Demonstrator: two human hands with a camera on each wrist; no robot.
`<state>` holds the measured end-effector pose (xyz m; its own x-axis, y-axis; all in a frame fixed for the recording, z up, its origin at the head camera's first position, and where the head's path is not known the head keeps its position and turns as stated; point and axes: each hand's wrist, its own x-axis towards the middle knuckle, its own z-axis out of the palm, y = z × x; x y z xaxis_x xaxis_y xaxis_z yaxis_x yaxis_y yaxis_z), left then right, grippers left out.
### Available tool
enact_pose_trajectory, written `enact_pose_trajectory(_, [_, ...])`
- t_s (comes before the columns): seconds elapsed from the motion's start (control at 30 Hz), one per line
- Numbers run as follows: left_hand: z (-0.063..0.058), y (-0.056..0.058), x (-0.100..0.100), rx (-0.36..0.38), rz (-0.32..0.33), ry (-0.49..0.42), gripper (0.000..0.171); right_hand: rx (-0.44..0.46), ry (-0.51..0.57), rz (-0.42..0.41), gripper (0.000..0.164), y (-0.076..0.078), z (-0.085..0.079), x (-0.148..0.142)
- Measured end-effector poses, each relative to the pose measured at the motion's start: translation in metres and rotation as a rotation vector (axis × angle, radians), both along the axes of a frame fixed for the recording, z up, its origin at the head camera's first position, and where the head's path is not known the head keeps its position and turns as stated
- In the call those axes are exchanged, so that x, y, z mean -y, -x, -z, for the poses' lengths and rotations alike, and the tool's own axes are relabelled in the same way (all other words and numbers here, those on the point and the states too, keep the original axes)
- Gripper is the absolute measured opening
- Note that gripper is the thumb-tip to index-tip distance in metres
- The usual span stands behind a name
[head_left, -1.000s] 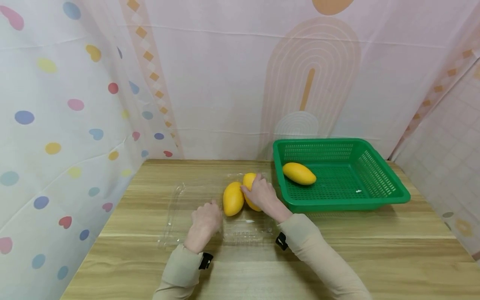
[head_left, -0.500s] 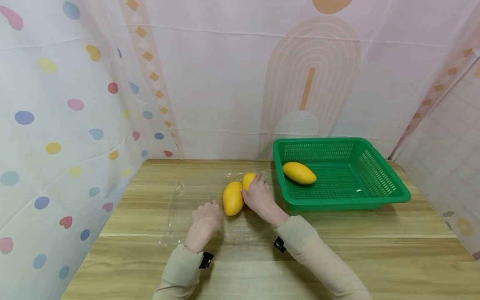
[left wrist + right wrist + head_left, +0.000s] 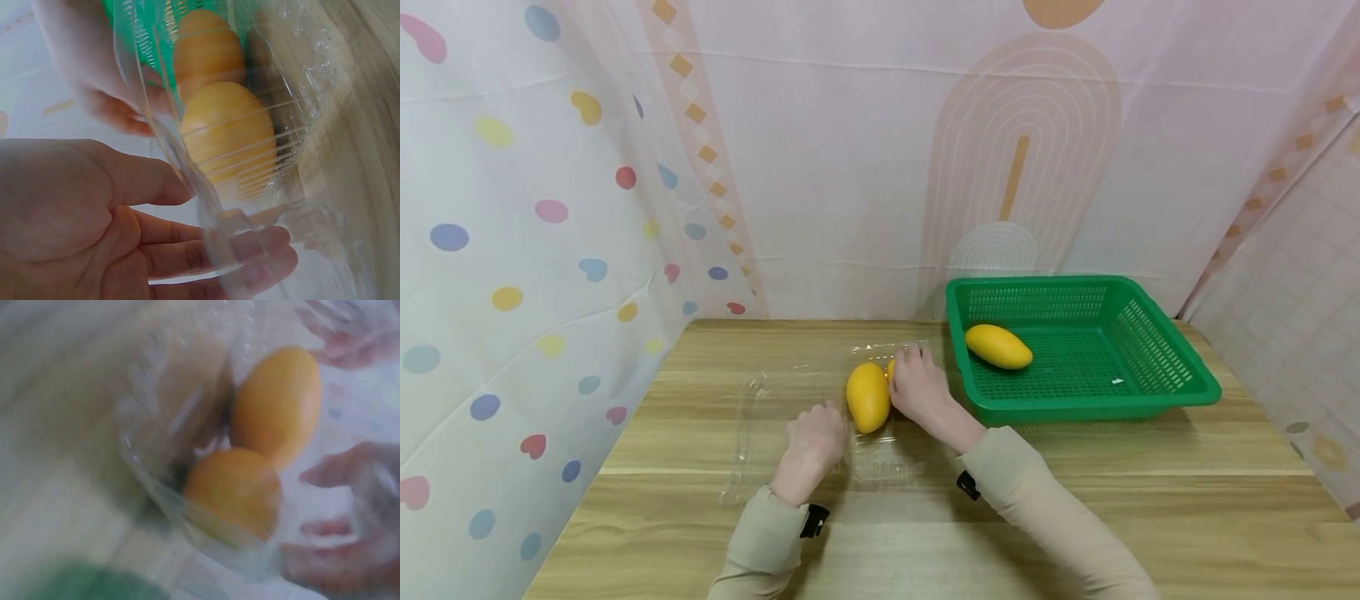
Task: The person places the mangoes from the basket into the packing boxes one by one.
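Observation:
A clear plastic clamshell box [image 3: 880, 477] lies unfolded on the table, with two yellow mangoes in its right half. The left mango [image 3: 868, 398] shows whole in the head view. Beside it, the right mango [image 3: 234, 499] is mostly covered by my right hand [image 3: 921, 387] from above. In the blurred right wrist view, that hand's fingers are spread and stand just off the fruit. My left hand [image 3: 814, 437] pinches the box's plastic edge between thumb and fingers, as the left wrist view shows; the fingers [image 3: 262, 247] are seen through the plastic.
To the right stands a green plastic basket [image 3: 1097, 407] with a single mango [image 3: 998, 347] at its left side and a small white scrap inside. Patterned cloth [image 3: 850, 183] hangs behind and to both sides of the wooden table [image 3: 647, 433].
My right hand has shifted slightly over the right mango, which now shows only as a sliver in the head view. The left mango has turned a little. My left hand stays put.

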<state>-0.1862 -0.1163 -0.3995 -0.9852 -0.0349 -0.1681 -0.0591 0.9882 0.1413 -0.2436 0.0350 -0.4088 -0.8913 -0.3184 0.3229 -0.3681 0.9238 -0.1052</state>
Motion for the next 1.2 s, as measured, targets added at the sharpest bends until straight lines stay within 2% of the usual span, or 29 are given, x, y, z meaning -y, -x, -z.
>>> enact_pose_trajectory(0.2, [0.001, 0.000, 0.000, -0.006, 0.004, -0.006, 0.040, 0.011, 0.054, -0.145, 0.029, 0.004, -0.025, -0.014])
enact_pose_trajectory(0.3, [0.001, -0.001, 0.000, -0.014, 0.005, -0.009, 0.039, 0.018, 0.065, -0.173, 0.027, 0.008, -0.041, -0.021])
enact_pose_trajectory(0.5, [0.001, -0.001, 0.000, -0.016, 0.006, -0.008, 0.041, 0.013, 0.064, -0.186, 0.027, 0.027, -0.069, -0.043])
enact_pose_trajectory(0.73, [0.002, 0.000, 0.000, -0.020, 0.006, -0.006, 0.039, -0.014, 0.063, -0.163, 0.025, 0.059, -0.083, -0.080])
enact_pose_trajectory(0.93, [0.002, 0.000, 0.000, -0.016, 0.001, -0.006, 0.039, 0.149, -0.027, -0.107, 0.028, 0.080, -0.082, -0.108])
enact_pose_trajectory(1.07, [0.001, 0.000, -0.001, 0.000, -0.005, -0.010, 0.039, 0.278, -0.141, -0.072, 0.035, 0.089, -0.076, -0.125])
enact_pose_trajectory(1.2, [0.000, 0.000, -0.001, 0.006, -0.005, -0.007, 0.038, 0.399, -0.201, -0.069, 0.041, 0.096, -0.071, -0.137])
